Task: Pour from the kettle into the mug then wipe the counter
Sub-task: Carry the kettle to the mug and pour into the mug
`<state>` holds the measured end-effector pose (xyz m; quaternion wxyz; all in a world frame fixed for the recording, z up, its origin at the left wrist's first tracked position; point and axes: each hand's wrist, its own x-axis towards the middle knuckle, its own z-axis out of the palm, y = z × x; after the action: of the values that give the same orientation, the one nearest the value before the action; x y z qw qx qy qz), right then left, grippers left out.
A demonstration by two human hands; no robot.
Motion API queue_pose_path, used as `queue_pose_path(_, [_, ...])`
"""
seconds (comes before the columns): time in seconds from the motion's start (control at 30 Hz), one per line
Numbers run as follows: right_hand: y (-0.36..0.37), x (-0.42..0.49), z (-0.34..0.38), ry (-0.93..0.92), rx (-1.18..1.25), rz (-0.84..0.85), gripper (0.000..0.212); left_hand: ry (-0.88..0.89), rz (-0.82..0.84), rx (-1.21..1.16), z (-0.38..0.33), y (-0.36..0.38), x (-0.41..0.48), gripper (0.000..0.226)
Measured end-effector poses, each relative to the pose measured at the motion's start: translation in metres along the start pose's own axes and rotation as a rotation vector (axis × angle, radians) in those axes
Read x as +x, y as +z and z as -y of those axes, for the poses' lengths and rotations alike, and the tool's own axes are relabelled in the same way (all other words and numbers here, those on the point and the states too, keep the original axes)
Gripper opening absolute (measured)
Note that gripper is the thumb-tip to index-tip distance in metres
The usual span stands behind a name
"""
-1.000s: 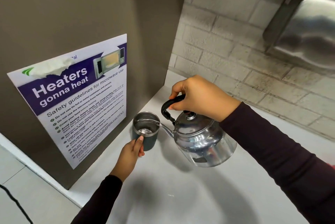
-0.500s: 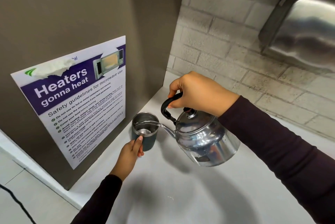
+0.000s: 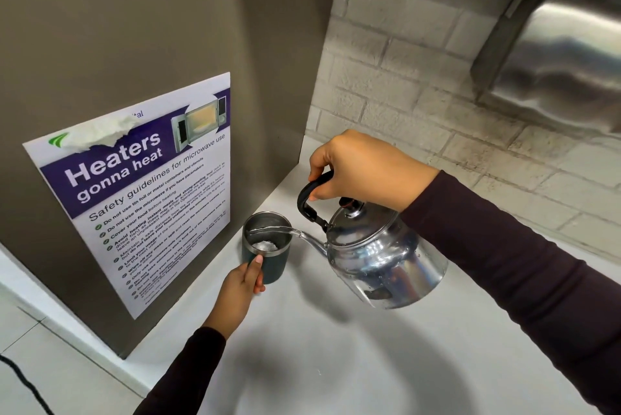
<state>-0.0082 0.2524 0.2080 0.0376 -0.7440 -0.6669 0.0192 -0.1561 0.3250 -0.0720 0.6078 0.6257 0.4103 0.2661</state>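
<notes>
Over the pale bench (image 3: 336, 364), the right hand (image 3: 363, 169) is wrapped tight around the black handle (image 3: 311, 194) of a shiny steel kettle (image 3: 379, 256), which hangs tilted with its spout toward nine o'clock. Water (image 3: 272, 231) streams from the spout into a dark mug (image 3: 267, 246) standing on the bench. At the mug's six o'clock, the left hand (image 3: 240, 290) clasps its side, thumb near the rim. A microwave safety poster (image 3: 141, 189) hangs at the mug's nine o'clock.
</notes>
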Motion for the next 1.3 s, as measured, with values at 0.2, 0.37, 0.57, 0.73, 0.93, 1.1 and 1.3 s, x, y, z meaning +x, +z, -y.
queue_pose_path(0.2, [-0.004,0.0,0.002,-0.011,-0.015,-0.005,0.015,-0.001,0.003,0.0,-0.003,0.0,-0.002,0.048])
queue_pose_path(0.37, [-0.005,0.001,0.004,-0.019,-0.035,-0.015,0.018,-0.004,0.01,0.006,-0.006,0.0,-0.004,0.047])
queue_pose_path(0.57, [-0.007,0.003,0.006,-0.025,-0.056,-0.043,0.02,-0.01,0.019,0.005,-0.008,0.0,-0.004,0.047])
queue_pose_path(0.73, [-0.008,0.001,0.006,-0.017,-0.059,-0.067,0.021,-0.008,0.013,0.001,-0.01,0.0,-0.006,0.048])
queue_pose_path(0.93, [-0.003,-0.017,-0.005,0.078,0.003,-0.131,0.02,-0.018,0.007,0.007,-0.011,0.0,-0.005,0.048])
queue_pose_path(1.1, [0.015,-0.056,-0.023,0.25,0.189,-0.279,0.02,-0.023,0.003,-0.014,-0.013,-0.002,-0.007,0.044])
queue_pose_path(1.3, [0.061,-0.117,-0.054,0.601,0.599,-0.584,0.026,0.064,-0.308,-0.072,-0.025,-0.01,-0.026,0.022])
